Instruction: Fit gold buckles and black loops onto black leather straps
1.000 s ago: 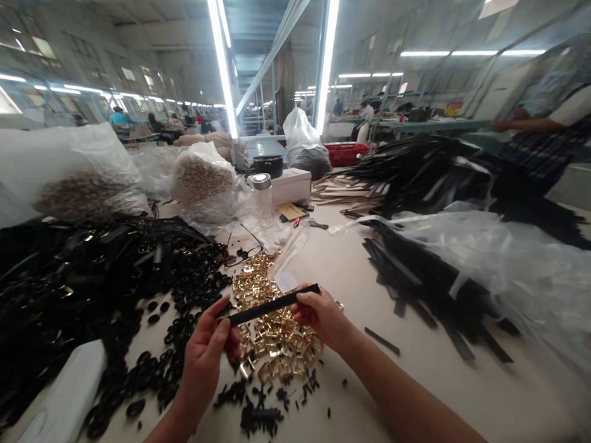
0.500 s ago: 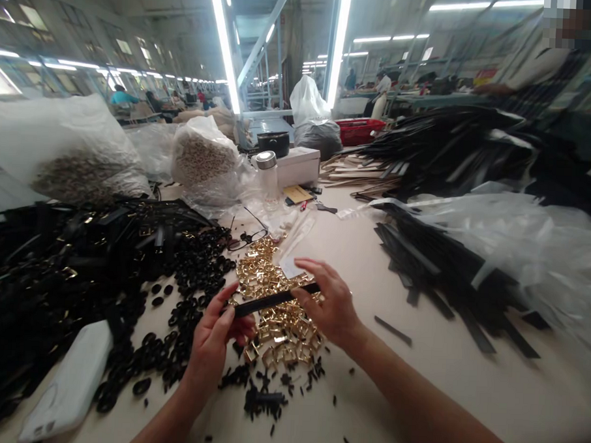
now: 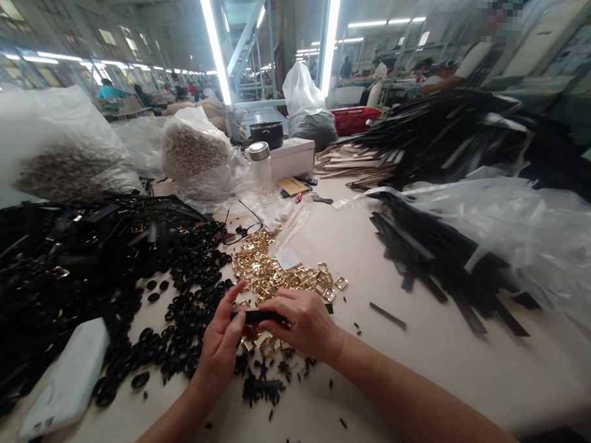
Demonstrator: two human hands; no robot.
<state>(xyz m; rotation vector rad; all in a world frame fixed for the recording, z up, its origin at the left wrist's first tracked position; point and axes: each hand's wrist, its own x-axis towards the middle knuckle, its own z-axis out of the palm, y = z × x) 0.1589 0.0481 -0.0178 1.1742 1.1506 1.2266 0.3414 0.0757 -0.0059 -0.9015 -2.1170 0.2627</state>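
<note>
A black strap [image 3: 258, 316] is stretched between my two hands over the table. My left hand [image 3: 220, 339] pinches its left end between thumb and fingers. My right hand [image 3: 305, 323] is closed around its right part, the fingers bent over it, and a dark end shows beyond the knuckles. Under and behind the hands lies a heap of gold buckles [image 3: 261, 272]. Small black pieces [image 3: 263, 386] are scattered on the table just in front of it. A pile of black oval rings [image 3: 189, 295] spreads to the left of my left hand.
Finished-looking black straps with buckles [image 3: 79, 251] are heaped at left, beside a white power bank [image 3: 68, 375]. Glasses [image 3: 246, 229], a glass bottle [image 3: 263, 174] and filled plastic bags [image 3: 193, 152] stand behind. Black strips [image 3: 421, 253] lie at right; a person [image 3: 471, 62] is beyond.
My right hand has slid left along the strap, closer to my left hand, and its fingers have bent over. The strap sits lower and more level. The view has shifted slightly.
</note>
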